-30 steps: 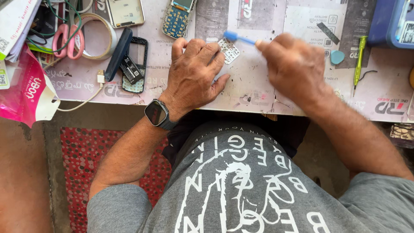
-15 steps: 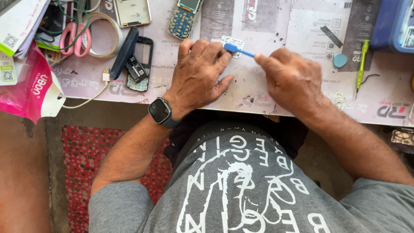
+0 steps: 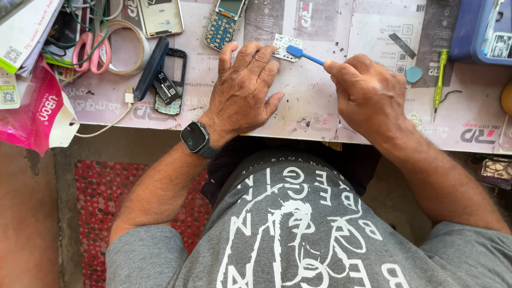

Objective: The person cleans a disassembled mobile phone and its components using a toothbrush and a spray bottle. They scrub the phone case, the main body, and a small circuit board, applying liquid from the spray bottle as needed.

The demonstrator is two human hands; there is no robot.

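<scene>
- Beneath the near edge of the workbench (image 3: 320, 114) a red dotted mat (image 3: 101, 213) lies on the floor, and the person's grey printed shirt (image 3: 298, 234) fills the bottom of the view.
- On the left wrist sits a dark smartwatch (image 3: 195, 137), just off the bench's near edge.
- The left hand (image 3: 242, 90) lies flat on the paper-covered bench, fingers spread and pointing away, its fingertips pressing down a small white circuit board (image 3: 285, 47); most of the board is hidden under the fingers, so how much of it they cover is hard to judge.
- The right hand (image 3: 365, 93) is curled closed, pinching the handle of a blue brush (image 3: 303, 53) between thumb and fingers; the brush head rests against the board's right end, just beside the left fingertips.
- Near the bench's left edge a pink packet (image 3: 32, 114) overhangs the near edge, with a white cable (image 3: 114, 120) trailing beside it.
- Left of the left hand lies a black phone frame (image 3: 172, 82) with a dark blue cover (image 3: 152, 68) leaning against it.
- Toward the right edge lie a green screwdriver (image 3: 440, 80) and a light-blue pick (image 3: 413, 73).
- At the far edge lie a bare phone with its keypad exposed (image 3: 224, 22), a silvery phone back (image 3: 161, 17), pink-handled scissors (image 3: 92, 52) and a roll of tape (image 3: 124, 47).
- A blue box (image 3: 482, 29) stands in the far right corner.
</scene>
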